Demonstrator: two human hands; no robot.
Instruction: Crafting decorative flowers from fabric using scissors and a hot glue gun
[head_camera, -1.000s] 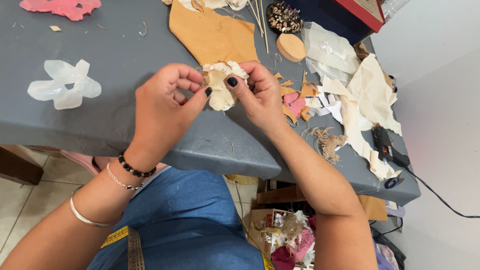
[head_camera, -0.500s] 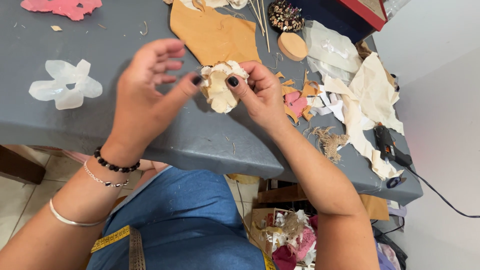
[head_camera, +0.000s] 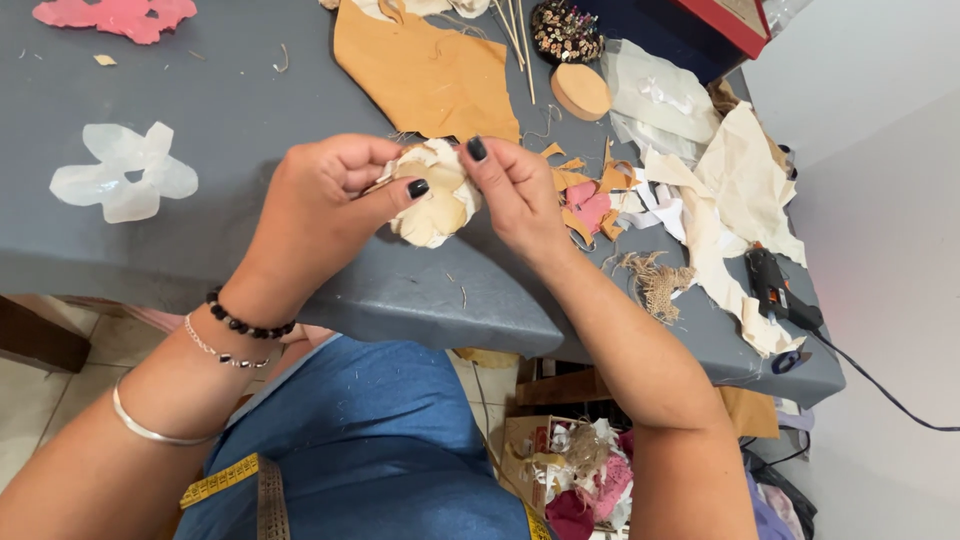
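Cream fabric flower (head_camera: 432, 205) pinched in both grips, left hand (head_camera: 315, 205), right hand (head_camera: 515, 190); below table, box (head_camera: 560, 465) holds scraps.

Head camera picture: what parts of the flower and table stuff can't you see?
- Cream fabric flower: its middle and back, covered by the left hand and right hand.
- Pink cutout: cut off by the top edge.
- Glue gun: tip lost among cream scraps.

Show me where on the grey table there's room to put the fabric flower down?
Bare grey table lies between the translucent white cutout, the pink piece and the tan cloth; more along the near edge under the hands. Right of the flower it's crowded: scraps, cream cloth, glue gun.
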